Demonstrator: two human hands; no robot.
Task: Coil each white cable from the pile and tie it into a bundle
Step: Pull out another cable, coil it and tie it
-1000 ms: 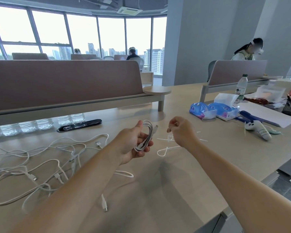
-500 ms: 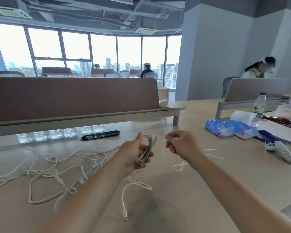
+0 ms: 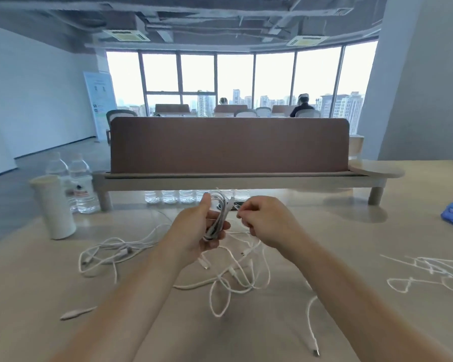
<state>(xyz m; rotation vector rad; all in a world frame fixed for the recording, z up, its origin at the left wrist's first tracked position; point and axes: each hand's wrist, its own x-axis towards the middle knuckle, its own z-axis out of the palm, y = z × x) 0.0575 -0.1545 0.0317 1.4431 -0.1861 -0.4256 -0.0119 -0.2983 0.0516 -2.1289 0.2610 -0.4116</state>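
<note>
Holding the coiled cable (image 3: 218, 215) up in the left hand (image 3: 194, 231) here, thumb on the far side and fingers wrapped round the loops, so it's gripped tight above the desk (image 3: 37, 283), roughly mid-scene. A loose end with a plug hangs down just below that hand. The right hand (image 3: 262, 223) sits just right of the coil, fingers curled in and pinching a thin white tie (image 3: 239, 217) at the tips. It's tiny and blurry, so I can't say whether it touches the coil. Under both hands the pile of loose white cables (image 3: 236, 273) sprawls over the desk, spreading off to the left and the near right. More ties (image 3: 429, 273) lie well off to the right. Far left there's a white tumbler (image 3: 54, 207) with two water bottles (image 3: 80, 184) just behind it, and a brown divider panel (image 3: 228, 145) runs across the far side of the desk.
</note>
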